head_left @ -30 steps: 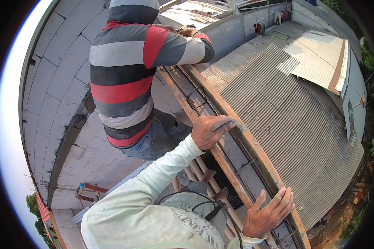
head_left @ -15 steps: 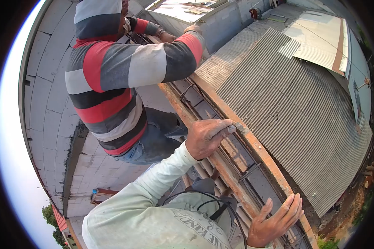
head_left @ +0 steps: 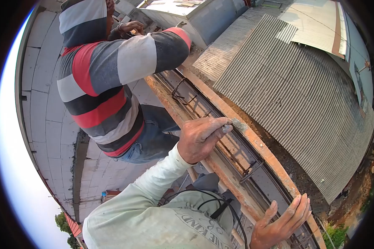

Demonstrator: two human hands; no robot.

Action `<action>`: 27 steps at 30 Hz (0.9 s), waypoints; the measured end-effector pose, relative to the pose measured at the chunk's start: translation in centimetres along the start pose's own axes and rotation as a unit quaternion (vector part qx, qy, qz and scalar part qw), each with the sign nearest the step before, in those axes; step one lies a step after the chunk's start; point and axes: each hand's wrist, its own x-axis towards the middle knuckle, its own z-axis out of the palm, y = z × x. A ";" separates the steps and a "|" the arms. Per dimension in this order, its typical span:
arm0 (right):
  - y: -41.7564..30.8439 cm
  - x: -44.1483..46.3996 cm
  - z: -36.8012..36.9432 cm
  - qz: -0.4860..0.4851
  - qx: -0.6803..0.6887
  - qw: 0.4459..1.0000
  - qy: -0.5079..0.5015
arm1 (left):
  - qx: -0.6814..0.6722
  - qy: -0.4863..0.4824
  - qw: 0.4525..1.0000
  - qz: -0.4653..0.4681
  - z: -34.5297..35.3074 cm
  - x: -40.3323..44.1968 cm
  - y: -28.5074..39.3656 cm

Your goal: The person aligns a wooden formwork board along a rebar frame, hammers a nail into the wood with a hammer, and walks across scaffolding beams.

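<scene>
A wall of pale grey blocks [head_left: 41, 145] fills the left side, and a grey corrugated roof [head_left: 295, 103] spreads over the right. Between them, a person in a striped hooded top [head_left: 104, 99] and blue jeans [head_left: 158, 124] leans over the far end of two long, worn orange-brown boards, the inner board [head_left: 222, 172] and the outer board [head_left: 268, 154]. Dark steel bars [head_left: 253, 172] run in the gap between these boards. Nearer, a pale green long-sleeved shirt [head_left: 153, 224] with printed lettering covers the wearer's trunk and left arm.

The right hand [head_left: 278, 226] is open, its fingers straight and slightly parted over the outer board; whether they press on it, I cannot tell. The left hand [head_left: 199, 139] is above the gap, thumb and forefinger pinched on a small grey piece [head_left: 227, 128], just beside a rough grey patch [head_left: 239, 124] on the outer board.
</scene>
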 end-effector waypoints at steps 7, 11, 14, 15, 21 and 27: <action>0.9 -1.3 0.2 -0.008 -0.058 0.994 -0.089 | -0.005 -0.018 1.000 -0.013 0.0 -0.1 0.0; 1.0 -1.0 0.2 -0.020 -0.035 0.996 -0.076 | -0.004 -0.027 0.999 -0.018 -0.2 0.1 0.4; 1.0 -1.2 0.2 -0.019 -0.036 0.996 -0.075 | -0.010 -0.004 1.000 -0.017 0.0 -0.1 0.2; 1.0 -1.2 0.2 -0.020 -0.040 0.996 -0.075 | -0.011 -0.012 1.000 -0.020 -0.1 -0.1 0.4; 1.3 -1.3 0.2 -0.005 -0.035 0.994 -0.104 | 0.010 -0.006 1.000 0.002 0.0 -0.1 0.2; 0.8 -1.0 0.2 -0.013 -0.032 0.997 -0.074 | 0.023 -0.012 1.000 0.007 -0.2 0.0 0.3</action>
